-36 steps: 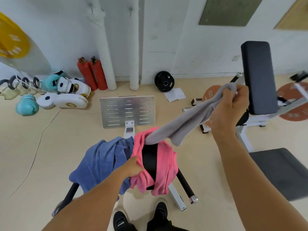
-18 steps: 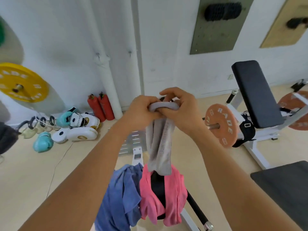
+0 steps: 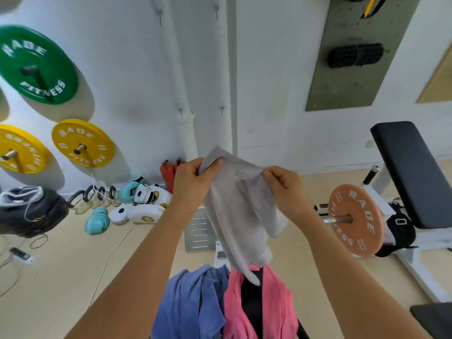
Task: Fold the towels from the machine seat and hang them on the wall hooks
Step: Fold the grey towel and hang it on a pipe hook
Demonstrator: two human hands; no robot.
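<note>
Hands are holding a grey towel (image 3: 241, 209) spread at chest height: left hand (image 3: 193, 182) fingers are pinching its upper left corner, right hand (image 3: 283, 185) fingers are pinching the right edge. Blue towel (image 3: 188, 302) and pink towel (image 3: 274, 304) are lying draped over the black machine seat (image 3: 253, 297) below.

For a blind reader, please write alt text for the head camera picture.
Two hands, left hand and right hand, hold a grey towel up by its top edge. Below it, a blue towel and a pink towel lie over the machine seat.

Machine seat (image 3: 252, 299) mostly under towels; blue towel (image 3: 188, 307) cropped below.
</note>
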